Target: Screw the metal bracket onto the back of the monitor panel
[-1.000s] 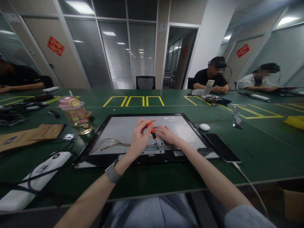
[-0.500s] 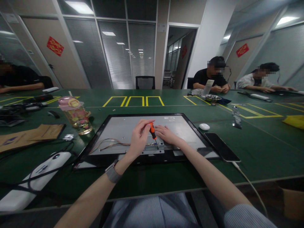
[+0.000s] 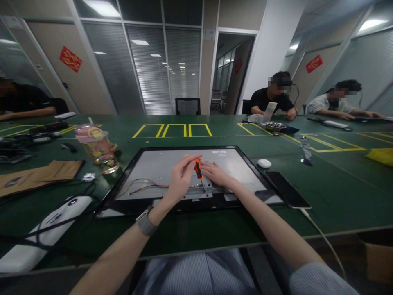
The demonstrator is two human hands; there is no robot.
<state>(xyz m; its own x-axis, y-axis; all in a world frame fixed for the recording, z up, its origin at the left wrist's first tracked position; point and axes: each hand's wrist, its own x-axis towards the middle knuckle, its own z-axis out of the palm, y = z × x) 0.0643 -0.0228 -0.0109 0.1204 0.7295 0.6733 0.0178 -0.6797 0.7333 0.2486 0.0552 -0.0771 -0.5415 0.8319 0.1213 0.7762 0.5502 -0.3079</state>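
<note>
An orange and black screwdriver [image 3: 198,169] stands nearly upright, its tip down at a metal bracket [image 3: 196,192] near the close edge of a flat panel [image 3: 147,164] with a black frame. My left hand [image 3: 183,174] has its fingers closed on the handle from the left. My right hand [image 3: 217,173] lies on the panel just right of the screwdriver, fingers stretched out; some fingertips are close to the handle. Thin brown and red wires [image 3: 138,186] run left from the bracket over the panel.
A phone [image 3: 287,189] on a cable and a white earbud case [image 3: 264,163] lie to the right. A pink-lidded bottle [image 3: 98,149], brown paper bags [image 3: 52,174] and a white power strip [image 3: 46,233] are on the left. Three people sit across the table.
The screwdriver handle has shifted very slightly to the right and turned a little. My hands have stayed almost where they were.
</note>
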